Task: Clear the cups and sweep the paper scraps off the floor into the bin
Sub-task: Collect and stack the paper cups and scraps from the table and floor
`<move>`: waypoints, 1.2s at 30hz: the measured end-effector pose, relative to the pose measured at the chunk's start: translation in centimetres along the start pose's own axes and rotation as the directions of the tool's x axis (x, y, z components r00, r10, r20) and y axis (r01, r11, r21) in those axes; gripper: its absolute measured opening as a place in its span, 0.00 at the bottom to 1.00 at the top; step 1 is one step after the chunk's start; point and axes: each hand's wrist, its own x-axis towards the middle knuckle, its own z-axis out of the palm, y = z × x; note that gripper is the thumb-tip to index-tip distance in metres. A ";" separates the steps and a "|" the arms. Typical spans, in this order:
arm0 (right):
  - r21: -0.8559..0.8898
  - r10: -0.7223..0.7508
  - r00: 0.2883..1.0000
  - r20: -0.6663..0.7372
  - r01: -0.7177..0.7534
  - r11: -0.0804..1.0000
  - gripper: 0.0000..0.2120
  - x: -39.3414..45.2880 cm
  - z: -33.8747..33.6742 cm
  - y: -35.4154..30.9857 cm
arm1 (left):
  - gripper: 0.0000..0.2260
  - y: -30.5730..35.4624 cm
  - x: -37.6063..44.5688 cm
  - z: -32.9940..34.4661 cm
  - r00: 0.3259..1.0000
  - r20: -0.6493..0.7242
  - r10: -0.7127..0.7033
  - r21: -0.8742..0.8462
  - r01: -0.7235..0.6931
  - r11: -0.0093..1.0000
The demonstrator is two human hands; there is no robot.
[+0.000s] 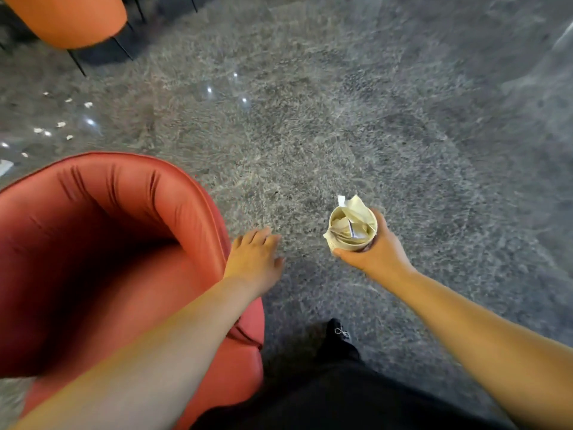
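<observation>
My right hand (376, 254) grips a pale paper cup (352, 229) from the side, held upright over the floor. Crumpled paper and a white slip stick out of the cup's mouth. My left hand (254, 259) hovers with straight, spread fingers beside the right edge of a red armchair, holding nothing. Several small white paper scraps (62, 124) lie scattered on the grey floor at the far left, beyond the armchair. No bin is in view.
A red armchair (102, 259) fills the lower left. An orange chair (71, 17) on thin black legs stands at the top left. Grey speckled floor (341, 119) stretches ahead and right. My dark shoe (339, 333) shows at the bottom centre.
</observation>
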 end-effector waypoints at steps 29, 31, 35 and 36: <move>-0.067 -0.013 0.999 0.043 0.016 0.998 0.33 53.2 0.6 -15.8 | 0.25 -18.4 47.4 -18.2 0.987 0.034 -0.154 0.004 0.154 0.988; -0.066 -0.007 0.999 0.045 0.010 0.998 0.33 56.5 0.6 -16.5 | 0.25 -19.2 50.6 -19.3 0.989 0.037 -0.144 0.010 0.144 0.990; -0.054 -0.001 0.999 0.042 0.003 0.999 0.32 64.2 0.5 -17.3 | 0.25 -20.7 57.9 -21.1 0.990 0.045 -0.132 -0.008 0.133 0.991; -0.048 -0.003 0.999 0.045 0.005 0.999 0.33 66.3 0.5 -17.5 | 0.25 -21.0 60.0 -21.6 0.990 0.043 -0.133 -0.008 0.134 0.991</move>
